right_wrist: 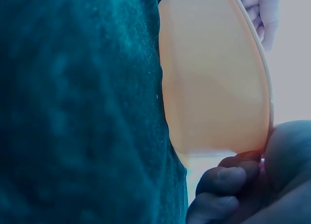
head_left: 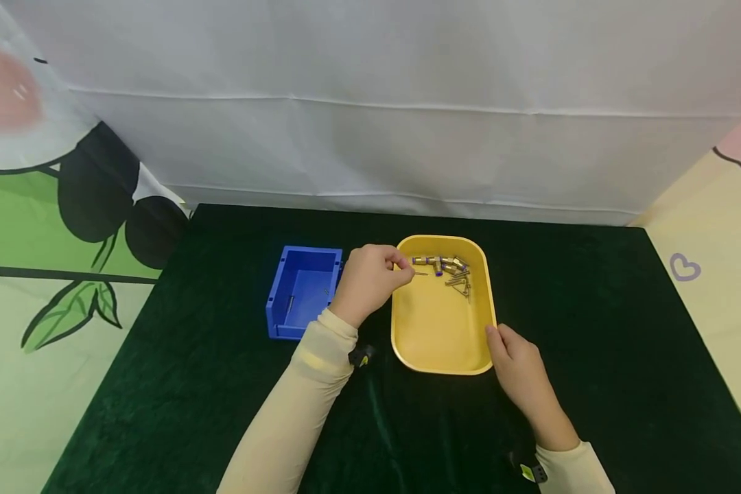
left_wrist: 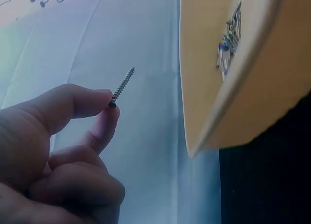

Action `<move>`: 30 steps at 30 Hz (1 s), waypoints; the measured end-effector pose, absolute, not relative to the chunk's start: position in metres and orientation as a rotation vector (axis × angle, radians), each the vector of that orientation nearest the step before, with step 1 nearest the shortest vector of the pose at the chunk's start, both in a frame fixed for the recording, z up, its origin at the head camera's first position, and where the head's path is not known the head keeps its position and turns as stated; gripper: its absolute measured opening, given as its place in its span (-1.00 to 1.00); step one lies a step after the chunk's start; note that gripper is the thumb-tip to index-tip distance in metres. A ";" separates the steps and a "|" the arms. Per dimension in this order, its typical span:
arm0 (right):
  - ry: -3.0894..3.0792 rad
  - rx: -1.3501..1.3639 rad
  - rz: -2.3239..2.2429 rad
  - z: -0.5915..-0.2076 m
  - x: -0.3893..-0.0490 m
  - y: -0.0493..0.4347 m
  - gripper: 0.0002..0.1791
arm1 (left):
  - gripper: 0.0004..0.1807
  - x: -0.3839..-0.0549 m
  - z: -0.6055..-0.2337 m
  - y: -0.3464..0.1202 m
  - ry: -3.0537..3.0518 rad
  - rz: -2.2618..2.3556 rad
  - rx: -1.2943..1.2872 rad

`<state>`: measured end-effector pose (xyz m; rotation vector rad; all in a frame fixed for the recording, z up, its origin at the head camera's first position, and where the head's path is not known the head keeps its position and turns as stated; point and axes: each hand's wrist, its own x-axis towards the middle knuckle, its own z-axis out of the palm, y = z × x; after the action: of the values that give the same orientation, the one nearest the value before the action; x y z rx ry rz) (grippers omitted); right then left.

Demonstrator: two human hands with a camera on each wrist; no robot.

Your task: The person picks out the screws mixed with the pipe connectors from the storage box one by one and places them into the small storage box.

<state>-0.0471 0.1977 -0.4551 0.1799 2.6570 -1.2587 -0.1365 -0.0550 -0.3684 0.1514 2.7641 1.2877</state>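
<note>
A pale sleeve (head_left: 284,425) leads up to the left hand (head_left: 370,280), which pinches a screw (left_wrist: 124,83) by its head end, the pointed tip sticking out free. Just right of that hand is the yellow tray (head_left: 441,336), with brass-coloured fittings (head_left: 437,263) and loose screws (head_left: 460,282) beyond the fingertips. The right hand (head_left: 521,370) grips the tray's rim. On the left hand's other side, a blue bin (head_left: 311,285) sits on the worktop (head_left: 593,329).

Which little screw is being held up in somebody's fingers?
The silvery, threaded metal screw pinched by the left hand. The metal screws lying in the yellow, rounded plastic tray aren't held.
</note>
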 end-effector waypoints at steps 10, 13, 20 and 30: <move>2.660 0.183 -1.257 -0.455 -0.047 0.199 -0.46 | -0.91 -0.130 -0.373 -0.084 2.792 1.315 0.036; 2.664 0.174 -1.258 -0.455 -0.047 0.198 -0.46 | -0.90 -0.127 -0.374 -0.096 2.792 1.309 -0.023; 2.661 0.178 -1.254 -0.457 -0.048 0.198 -0.49 | -0.89 -0.122 -0.377 -0.126 2.818 1.358 -0.124; 2.674 0.147 -1.265 -0.459 -0.048 0.200 -0.44 | -0.83 -0.117 -0.382 -0.161 2.879 1.345 -0.315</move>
<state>-0.0482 0.1997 -0.4587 0.1471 2.6736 -1.2649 -0.1174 -0.1611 -0.3822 -0.3154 2.8788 1.3453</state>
